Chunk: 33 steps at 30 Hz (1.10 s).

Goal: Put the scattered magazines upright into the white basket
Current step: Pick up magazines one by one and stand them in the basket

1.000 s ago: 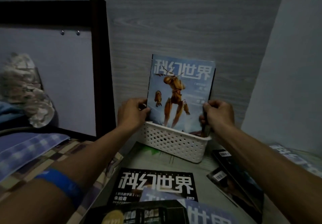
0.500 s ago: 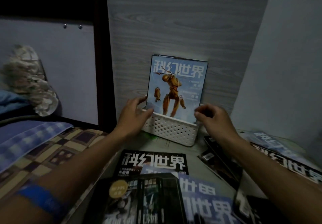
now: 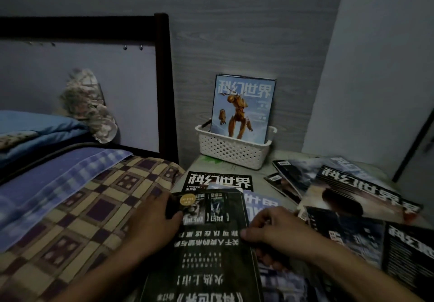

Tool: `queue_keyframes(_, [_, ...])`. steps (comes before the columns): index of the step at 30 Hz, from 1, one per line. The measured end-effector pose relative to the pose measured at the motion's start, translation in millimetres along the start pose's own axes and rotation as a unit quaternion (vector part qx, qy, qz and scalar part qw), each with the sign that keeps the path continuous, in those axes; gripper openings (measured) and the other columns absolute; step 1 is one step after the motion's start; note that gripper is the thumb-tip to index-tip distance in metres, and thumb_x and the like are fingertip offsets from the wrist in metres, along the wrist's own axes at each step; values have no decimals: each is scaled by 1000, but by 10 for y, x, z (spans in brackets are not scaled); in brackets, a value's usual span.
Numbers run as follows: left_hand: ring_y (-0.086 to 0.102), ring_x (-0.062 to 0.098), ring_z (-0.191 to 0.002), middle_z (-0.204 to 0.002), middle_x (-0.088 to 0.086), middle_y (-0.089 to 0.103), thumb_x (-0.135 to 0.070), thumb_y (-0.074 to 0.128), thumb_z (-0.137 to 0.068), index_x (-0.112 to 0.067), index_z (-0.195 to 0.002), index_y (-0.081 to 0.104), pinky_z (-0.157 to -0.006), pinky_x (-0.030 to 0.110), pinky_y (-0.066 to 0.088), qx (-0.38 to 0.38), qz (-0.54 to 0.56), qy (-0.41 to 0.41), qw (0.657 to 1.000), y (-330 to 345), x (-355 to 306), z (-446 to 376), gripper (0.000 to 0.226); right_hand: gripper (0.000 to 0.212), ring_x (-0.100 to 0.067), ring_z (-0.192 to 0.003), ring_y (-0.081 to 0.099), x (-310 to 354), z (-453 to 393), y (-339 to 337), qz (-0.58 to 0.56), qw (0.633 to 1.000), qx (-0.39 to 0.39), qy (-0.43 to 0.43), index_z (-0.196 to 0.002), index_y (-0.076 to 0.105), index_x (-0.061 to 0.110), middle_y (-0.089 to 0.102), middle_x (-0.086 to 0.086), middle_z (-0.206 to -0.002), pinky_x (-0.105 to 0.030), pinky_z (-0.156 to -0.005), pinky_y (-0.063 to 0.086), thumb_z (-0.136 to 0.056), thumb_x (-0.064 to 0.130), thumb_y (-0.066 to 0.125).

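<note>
White plastic basket [image 3: 231, 155], mid-frame against the wall, held one blue magazine [image 3: 243, 108] upright; the rest lay flat across the lower right. The left hand [image 3: 153, 219] and right hand [image 3: 273, 227] pinched opposite edges of a black magazine [image 3: 209, 250] at bottom centre, probably next. Its lower end was cut off, and dimness blurred how many remained in the pile.

Both hands now off the upright blue robot-cover magazine [image 3: 242, 109], left standing alone in the white perforated plastic basket [image 3: 232, 149], left hand [image 3: 155, 219] and right hand [image 3: 274, 229] now down on the edges of a flat black-covered magazine [image 3: 211, 243] nearer the body
</note>
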<state>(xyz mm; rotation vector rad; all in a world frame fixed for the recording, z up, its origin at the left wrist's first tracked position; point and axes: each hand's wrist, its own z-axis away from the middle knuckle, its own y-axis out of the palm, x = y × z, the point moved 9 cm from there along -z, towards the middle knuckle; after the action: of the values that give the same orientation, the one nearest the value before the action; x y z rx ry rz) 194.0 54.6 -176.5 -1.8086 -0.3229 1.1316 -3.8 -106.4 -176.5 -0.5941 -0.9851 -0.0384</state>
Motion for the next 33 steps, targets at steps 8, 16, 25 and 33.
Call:
queue_keyframes(8, [66, 26, -88, -103, 9, 68, -13, 74, -78, -20, -112, 65, -60, 37, 51, 106, 432, -189, 875, -37, 207, 134, 36, 78, -13, -93, 67, -122, 365, 52, 49, 999, -2, -5, -136, 46, 26, 57, 7, -118, -32, -78, 59, -70, 51, 79])
queue_keyframes(16, [74, 9, -85, -96, -11, 77, -17, 66, -86, -24, -113, 63, -66, 26, 54, 247, 309, -28, 918, 47, -293, 362, 29, 59, -15, -71, 68, -325, 398, 24, -33, 999, 29, 13, -134, 51, 26, 60, -1, -114, -30, -57, 58, -81, 33, 76])
queue_keyframes(25, [70, 6, -98, -105, -13, 75, -13, 70, -86, -31, -111, 73, -78, 19, 55, 65, 381, 436, 813, -1247, -1802, 546, 31, 91, -45, -94, 69, 214, 562, -969, -435, 887, 100, -122, -123, 64, 10, 64, -33, -120, -50, -74, 58, -73, 84, 50])
queue_keyframes(33, [41, 13, -136, -147, -14, 42, -18, 76, -81, -51, -123, 54, -98, 25, 48, 71, 246, 244, 935, -68, -1030, 492, 59, 38, -31, -76, 72, -360, 412, -672, -269, 959, -84, -18, -119, 63, 2, 76, -21, -95, -40, -74, 59, -85, -12, 55])
